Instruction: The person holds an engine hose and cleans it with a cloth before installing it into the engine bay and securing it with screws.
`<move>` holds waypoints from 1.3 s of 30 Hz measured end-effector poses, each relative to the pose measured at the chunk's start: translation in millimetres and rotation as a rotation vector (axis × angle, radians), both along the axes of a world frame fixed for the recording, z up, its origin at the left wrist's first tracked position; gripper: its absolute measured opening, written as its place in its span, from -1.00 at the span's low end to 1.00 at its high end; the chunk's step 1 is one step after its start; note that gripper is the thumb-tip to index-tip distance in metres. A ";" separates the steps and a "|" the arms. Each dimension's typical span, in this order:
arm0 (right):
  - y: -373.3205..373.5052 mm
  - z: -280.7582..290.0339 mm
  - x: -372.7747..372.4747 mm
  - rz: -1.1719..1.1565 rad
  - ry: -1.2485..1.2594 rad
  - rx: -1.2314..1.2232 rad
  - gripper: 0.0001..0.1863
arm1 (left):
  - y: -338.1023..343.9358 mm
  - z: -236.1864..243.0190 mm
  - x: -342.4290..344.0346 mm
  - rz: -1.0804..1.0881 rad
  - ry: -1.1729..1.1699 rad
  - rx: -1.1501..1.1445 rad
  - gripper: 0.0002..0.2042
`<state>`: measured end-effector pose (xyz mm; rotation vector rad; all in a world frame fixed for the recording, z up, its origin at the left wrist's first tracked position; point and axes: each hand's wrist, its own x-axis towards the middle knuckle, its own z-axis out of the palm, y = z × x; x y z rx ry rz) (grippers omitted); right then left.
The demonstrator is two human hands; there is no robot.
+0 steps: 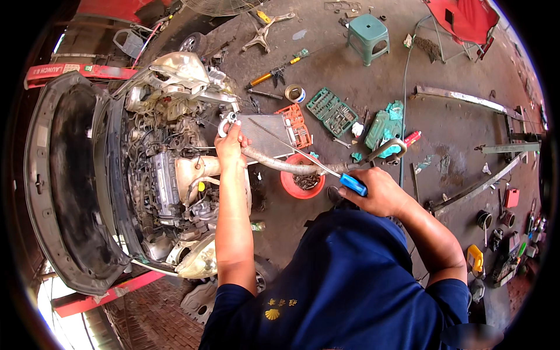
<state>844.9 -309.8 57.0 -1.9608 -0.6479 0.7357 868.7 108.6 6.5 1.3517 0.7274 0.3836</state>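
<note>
My left hand (231, 146) is closed round one end of a grey sleeved hose (274, 163) with a bent metal fitting (228, 121) at its tip. The hose runs across in front of me to a curved metal pipe end (398, 146) on the right. My right hand (378, 190) grips the blue handle of a long thin-shafted screwdriver (353, 184). Its shaft slants up and left over the hose toward the radiator (262, 133); I cannot tell whether its tip touches anything. Below the hose stands a red bucket (309, 192) with small metal parts in it.
To the left is a car's open engine bay (166, 181) with its raised hood (64, 181). On the floor lie an orange tool case (297, 122), a green socket set (332, 111) and a tape roll (295, 93). A green stool (368, 32) and metal beams (466, 100) stand farther off.
</note>
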 end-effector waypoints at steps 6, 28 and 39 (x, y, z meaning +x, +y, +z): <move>11.0 0.0 -2.5 0.030 -0.015 -0.041 -0.59 | 3.9 -2.7 0.1 -0.029 0.013 -0.078 -0.86; 22.2 -6.2 5.6 0.017 0.008 0.007 -0.60 | 7.3 -5.3 -0.8 -0.075 0.052 -0.088 -0.90; 8.1 -3.5 4.6 -0.015 0.057 0.008 -0.57 | -9.6 7.8 -1.3 -0.140 0.042 -0.053 -0.82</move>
